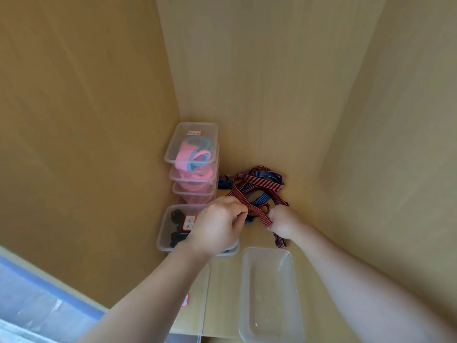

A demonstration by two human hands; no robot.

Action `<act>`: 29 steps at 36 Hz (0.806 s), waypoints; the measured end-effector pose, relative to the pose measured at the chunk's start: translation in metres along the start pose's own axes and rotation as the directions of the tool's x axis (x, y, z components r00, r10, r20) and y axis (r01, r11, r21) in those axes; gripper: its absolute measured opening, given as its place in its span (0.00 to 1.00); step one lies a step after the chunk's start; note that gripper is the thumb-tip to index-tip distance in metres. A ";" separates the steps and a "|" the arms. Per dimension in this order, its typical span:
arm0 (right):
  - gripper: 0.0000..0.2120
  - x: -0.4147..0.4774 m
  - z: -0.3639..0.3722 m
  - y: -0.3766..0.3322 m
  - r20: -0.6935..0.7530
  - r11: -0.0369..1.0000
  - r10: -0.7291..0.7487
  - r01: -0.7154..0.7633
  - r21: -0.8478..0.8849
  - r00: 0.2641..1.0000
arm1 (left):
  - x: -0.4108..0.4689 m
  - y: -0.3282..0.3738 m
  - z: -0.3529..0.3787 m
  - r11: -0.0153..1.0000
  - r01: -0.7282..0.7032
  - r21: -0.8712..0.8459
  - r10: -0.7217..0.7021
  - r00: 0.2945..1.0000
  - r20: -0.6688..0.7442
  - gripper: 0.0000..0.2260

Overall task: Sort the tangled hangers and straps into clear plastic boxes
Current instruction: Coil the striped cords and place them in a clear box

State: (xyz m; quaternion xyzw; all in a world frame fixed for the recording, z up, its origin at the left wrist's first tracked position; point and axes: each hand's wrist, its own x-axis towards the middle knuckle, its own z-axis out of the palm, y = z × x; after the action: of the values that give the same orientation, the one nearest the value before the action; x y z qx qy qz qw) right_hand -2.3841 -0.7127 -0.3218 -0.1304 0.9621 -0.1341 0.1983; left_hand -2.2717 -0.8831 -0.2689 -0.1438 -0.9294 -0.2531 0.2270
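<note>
Pinching the red strap (257, 184) with curled fingers of left hand (217, 225) and right hand (283, 222); best easing it slowly free of the blue strap (260, 198).

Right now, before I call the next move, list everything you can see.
stacked boxes: three, clear, by the left wall, holding pink and blue bands
box with black pieces: one, clear, in front of the stack
empty box: one, clear, nearest the camera
red striped strap: one, dark red, tangled at the back
blue striped strap: at least one, blue, tangled with the red one
left hand: pinches the red striped strap
right hand: grips the red striped strap
</note>
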 end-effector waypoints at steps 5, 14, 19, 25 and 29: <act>0.12 -0.016 -0.039 -0.005 -0.162 0.867 -0.032 0.108 0.487 0.986 | 0.019 0.005 0.002 1.000 0.001 -0.017 -0.001 1.000 -0.003 0.08; 0.08 -0.050 -0.099 -0.025 -0.275 0.522 -0.027 0.248 0.816 0.961 | 0.046 0.026 0.006 0.987 -0.063 -0.147 0.065 0.998 0.005 0.17; 0.11 -0.061 -0.107 -0.031 -0.244 0.423 -0.049 0.242 0.873 0.968 | 0.056 0.034 0.006 0.976 -0.125 -0.179 0.109 0.989 -0.096 0.14; 0.20 -0.062 -0.110 -0.025 -0.218 0.340 -0.142 0.254 0.905 0.966 | 0.060 0.031 -0.001 0.970 -0.200 -0.139 0.183 0.974 -0.131 0.13; 0.19 -0.058 -0.105 -0.021 -0.220 0.478 -0.355 0.378 0.793 0.909 | 0.061 0.025 -0.006 0.960 -0.248 -0.132 0.222 0.958 -0.183 0.11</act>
State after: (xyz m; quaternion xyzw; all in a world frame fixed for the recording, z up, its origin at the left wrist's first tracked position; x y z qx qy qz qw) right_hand -2.3725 -0.6932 -0.2023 -0.2235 0.7394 -0.6059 0.1902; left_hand -2.3125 -0.8562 -0.2245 -0.2489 -0.8611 -0.3062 0.3207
